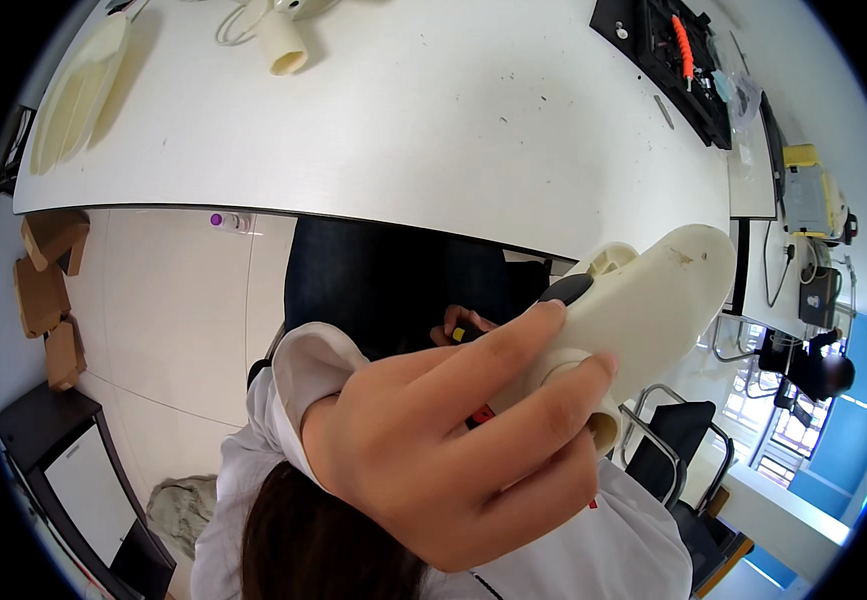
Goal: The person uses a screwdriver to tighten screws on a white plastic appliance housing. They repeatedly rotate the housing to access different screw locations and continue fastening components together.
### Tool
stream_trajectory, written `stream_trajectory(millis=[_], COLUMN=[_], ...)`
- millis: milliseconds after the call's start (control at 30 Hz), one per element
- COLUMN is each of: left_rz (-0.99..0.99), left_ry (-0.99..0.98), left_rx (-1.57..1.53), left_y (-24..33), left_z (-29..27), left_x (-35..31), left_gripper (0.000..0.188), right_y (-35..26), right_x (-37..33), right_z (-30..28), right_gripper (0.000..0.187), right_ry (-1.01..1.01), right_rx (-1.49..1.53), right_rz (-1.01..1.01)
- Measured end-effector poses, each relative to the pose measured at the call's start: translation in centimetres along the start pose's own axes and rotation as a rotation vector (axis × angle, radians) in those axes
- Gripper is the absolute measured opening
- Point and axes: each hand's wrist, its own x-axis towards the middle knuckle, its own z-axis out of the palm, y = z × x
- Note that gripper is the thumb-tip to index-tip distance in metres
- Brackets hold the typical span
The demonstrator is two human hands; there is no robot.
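Beside the white table [374, 140], a curved cream plastic housing [664, 300], gripped by the left hand [444, 445], is best braced against tilting.

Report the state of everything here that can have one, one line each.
Left hand: closed on the cream housing.
Cream housing: held, off the table.
Right hand: partly hidden, curled at a yellow-and-black object.
Tool case: open.
Orange tool: lying in the case.
Cream shell: lying on the table, unheld.
Bottle: capped.
Cardboard boxes: seemingly open.
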Motion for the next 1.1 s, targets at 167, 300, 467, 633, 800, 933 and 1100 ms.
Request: stream_trajectory(millis=[167,300,467,633,800,933,1100], left_rz=[-0.032,-0.089,-0.203,-0.463,-0.626,-0.422,-0.633], left_ry=[-0.042,0.05,0.202,0.598,0.834,0.875,1.032], left_rx=[-0.026,-0.107,-0.291,-0.468,-0.688,-1.127,-1.477], left_y=[0.0,-1.6,-4.6,-6.6,-8.6,-9.8,-9.8], left_z=[-0.5,-0.6,-2.1,-2.6,-2.9,-3.5,-4.0], left_x=[0.0,0.0,-0.5,-1.5,-2.5,-4.1,-5.1], left_gripper=[0.028,0.032,0.031,0.02,0.019,0.03,0.035], right_y=[-0.1,0.1,1.2,-1.7,-1.2,-1.7,-1.3], right_x=[1.4,1.2,-5.5,-9.7,-12.9,-14.6,-16.5], right_z=[-0.4,-1.2,-3.4,-0.4,3.8,6.3,10.7], right_gripper=[0.047,0.047,0.047,0.051,0.037,0.048,0.05], right_ry=[0.017,0.031,-0.139,-0.004,0.104,-0.009,-0.494], right_rx=[0.02,0.006,-0.283,-0.725,-1.078,-1.216,-1.18], right_rz=[0.043,0.08,-0.307,-0.914,-1.591,-1.889,-1.774])
